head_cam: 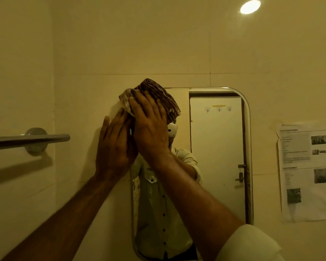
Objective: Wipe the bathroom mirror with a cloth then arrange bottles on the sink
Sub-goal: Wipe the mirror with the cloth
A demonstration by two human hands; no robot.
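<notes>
A brown striped cloth [163, 97] is pressed against the upper left corner of the wall mirror [215, 147]. My right hand [151, 127] lies flat over the cloth, fingers spread upward. Beside it, my left hand [115, 147] rests against the mirror's left edge, its fingertips touching the cloth's lower corner. The mirror has rounded corners and reflects a person in a light buttoned shirt and a white door. No bottles or sink are in view.
A grey metal towel bar [29, 140] sticks out from the left wall at hand height. A printed paper notice [309, 172] is taped to the wall right of the mirror. A round ceiling lamp [250, 6] shines at the top right.
</notes>
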